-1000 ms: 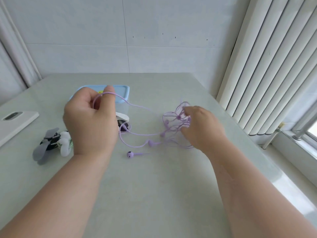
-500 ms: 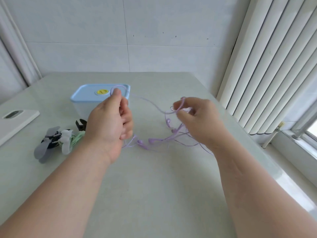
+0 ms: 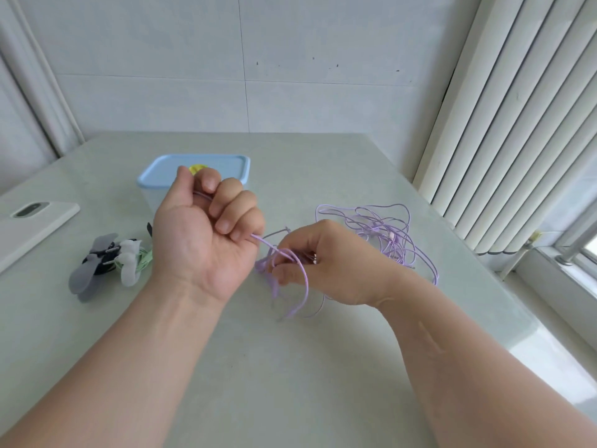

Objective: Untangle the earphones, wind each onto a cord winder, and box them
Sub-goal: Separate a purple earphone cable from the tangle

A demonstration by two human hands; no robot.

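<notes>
Our left hand (image 3: 206, 234) fists around the lilac earphone cord (image 3: 389, 235) at frame centre. Our right hand (image 3: 326, 263) pinches its loops just beside, the rest tangled centre right. We judge it light, limp and snag-prone: hold near knots, never yank.

Purple earphones (image 3: 386, 232): thin lilac cord, lying in a loose tangled heap centre-right of frame. One strand is running from the left hand (image 3: 206, 234), whose fist is curling round it, to the right hand (image 3: 329, 263), which is pinching it mid-frame. Several loops are hanging just below the fingers, approx. centre.

Cord winders (image 3: 106, 270): flat grey & white pieces, lying bunched at mid-left w/ a green cord (image 3: 147, 258) & sth black among them.

Box (image 3: 226, 166): translucent, light-blue lid w/ yellow spot, sitting closed upper-centre-left, partly hidden behind the left fist.
</notes>
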